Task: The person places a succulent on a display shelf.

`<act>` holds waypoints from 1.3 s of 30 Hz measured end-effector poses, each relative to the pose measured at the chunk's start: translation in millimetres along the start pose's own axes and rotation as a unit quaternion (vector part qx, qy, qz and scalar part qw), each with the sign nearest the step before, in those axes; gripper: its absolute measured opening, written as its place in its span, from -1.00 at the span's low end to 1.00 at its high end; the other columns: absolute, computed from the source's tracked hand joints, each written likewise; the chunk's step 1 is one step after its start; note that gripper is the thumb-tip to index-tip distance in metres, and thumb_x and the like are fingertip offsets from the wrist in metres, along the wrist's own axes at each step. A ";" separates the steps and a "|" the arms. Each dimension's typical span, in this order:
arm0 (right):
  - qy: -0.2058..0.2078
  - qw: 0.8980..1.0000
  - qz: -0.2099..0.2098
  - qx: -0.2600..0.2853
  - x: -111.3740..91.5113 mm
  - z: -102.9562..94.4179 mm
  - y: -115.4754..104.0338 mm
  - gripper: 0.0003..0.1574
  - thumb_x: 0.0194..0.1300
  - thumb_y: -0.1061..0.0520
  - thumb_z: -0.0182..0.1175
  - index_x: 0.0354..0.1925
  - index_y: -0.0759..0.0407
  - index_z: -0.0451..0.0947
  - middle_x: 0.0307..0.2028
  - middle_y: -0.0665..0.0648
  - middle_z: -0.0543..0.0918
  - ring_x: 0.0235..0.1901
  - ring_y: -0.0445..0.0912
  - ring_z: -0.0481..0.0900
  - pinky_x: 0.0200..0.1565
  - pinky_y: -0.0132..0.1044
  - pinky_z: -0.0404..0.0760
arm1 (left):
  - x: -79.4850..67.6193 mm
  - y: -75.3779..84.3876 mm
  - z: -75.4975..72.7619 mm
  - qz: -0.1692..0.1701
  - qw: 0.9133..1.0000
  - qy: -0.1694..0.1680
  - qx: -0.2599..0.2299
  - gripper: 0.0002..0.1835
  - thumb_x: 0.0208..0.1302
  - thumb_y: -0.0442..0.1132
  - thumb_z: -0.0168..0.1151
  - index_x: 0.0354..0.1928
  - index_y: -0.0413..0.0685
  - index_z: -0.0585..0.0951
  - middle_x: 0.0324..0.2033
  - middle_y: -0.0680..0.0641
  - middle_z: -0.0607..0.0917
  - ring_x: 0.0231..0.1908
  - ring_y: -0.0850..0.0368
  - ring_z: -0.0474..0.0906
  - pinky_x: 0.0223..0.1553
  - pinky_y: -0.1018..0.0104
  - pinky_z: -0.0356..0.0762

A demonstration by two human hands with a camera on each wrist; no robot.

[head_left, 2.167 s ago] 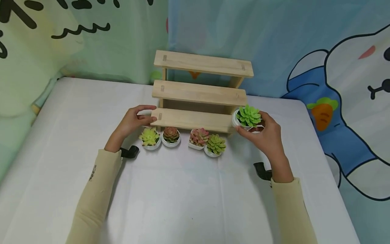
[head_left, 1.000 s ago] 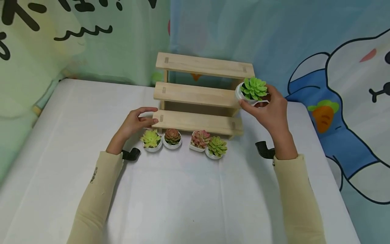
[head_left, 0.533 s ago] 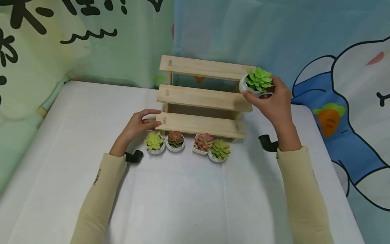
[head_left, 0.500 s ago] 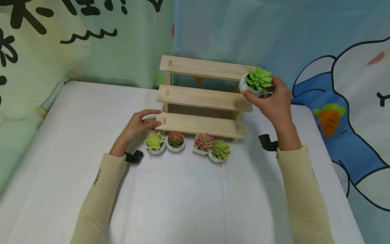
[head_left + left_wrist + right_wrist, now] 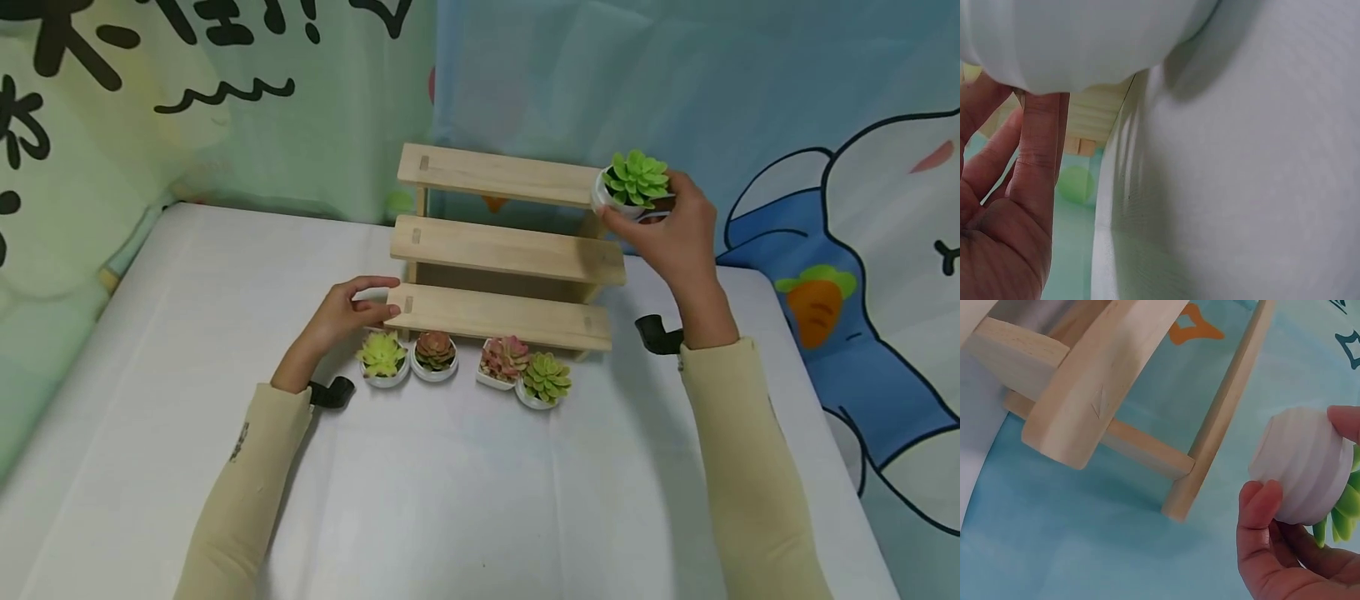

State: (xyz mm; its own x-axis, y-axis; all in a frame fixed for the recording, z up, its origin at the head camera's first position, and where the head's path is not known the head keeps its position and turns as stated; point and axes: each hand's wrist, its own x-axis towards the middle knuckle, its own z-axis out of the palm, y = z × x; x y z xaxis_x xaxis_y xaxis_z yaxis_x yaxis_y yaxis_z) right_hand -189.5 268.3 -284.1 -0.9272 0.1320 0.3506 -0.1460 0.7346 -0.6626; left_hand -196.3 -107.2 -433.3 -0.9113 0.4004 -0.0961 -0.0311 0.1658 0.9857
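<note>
A bright green succulent in a white pot is in my right hand, thumb and fingers gripping the pot. In the head view it overlaps the right end of the top board of a three-tier wooden plant stand; the right wrist view shows air between pot and stand. My left hand holds the left end of the lowest board between thumb and fingers. In the left wrist view a white pot partly hides those fingertips.
In front of the stand sit a yellow-green succulent, a brown-red one, a pink one in a square pot and a green one. A white cloth covers the table. Printed curtains hang behind.
My right hand has raised the potted succulent from beside the lowest board to the height of the top board. My left hand keeps its place on the stand; the head view has shifted slightly.
</note>
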 end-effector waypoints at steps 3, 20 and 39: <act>0.000 1.000 -0.001 0.000 5.2 2.7 -0.8 -0.19 0.17 0.12 0.38 0.30 0.39 0.34 0.13 0.35 0.51 -0.33 -0.47 0.36 -0.24 -0.55 0.42 | 0.0 -0.3 -1.5 -0.001 1.000 0.001 0.001 -0.51 0.33 -0.38 0.25 0.28 -0.27 0.46 -0.24 -0.30 0.75 -0.42 0.25 0.70 -0.22 0.32 0.68; -0.002 0.999 0.037 0.005 25.3 18.5 5.2 -0.17 0.20 0.00 0.35 0.32 0.33 0.34 0.13 0.35 0.51 -0.38 -0.46 0.36 -0.32 -0.54 0.43 | -0.8 0.0 -2.4 0.009 1.000 -0.002 -0.011 -0.51 0.31 -0.40 0.26 0.27 -0.29 0.46 -0.31 -0.22 0.77 -0.43 0.23 0.70 -0.23 0.33 0.67; -0.030 0.998 0.057 -0.011 32.4 19.2 4.8 -0.17 0.23 -0.07 0.31 0.30 0.35 0.33 0.07 0.36 0.48 -0.28 -0.31 0.38 -0.28 -0.45 0.41 | 0.3 -1.8 -2.2 0.010 1.000 -0.005 -0.010 -0.50 0.31 -0.40 0.26 0.28 -0.29 0.46 -0.21 -0.35 0.73 -0.40 0.23 0.71 -0.22 0.31 0.68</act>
State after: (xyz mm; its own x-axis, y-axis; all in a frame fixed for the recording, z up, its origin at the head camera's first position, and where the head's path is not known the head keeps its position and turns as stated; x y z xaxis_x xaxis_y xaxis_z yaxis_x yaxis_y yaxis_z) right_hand -226.8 263.3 -288.6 -0.9564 0.1763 0.2329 -0.0312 0.7313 -0.6814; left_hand -197.5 -109.4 -434.8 -0.9079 0.4121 -0.0771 -0.0209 0.1393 0.9900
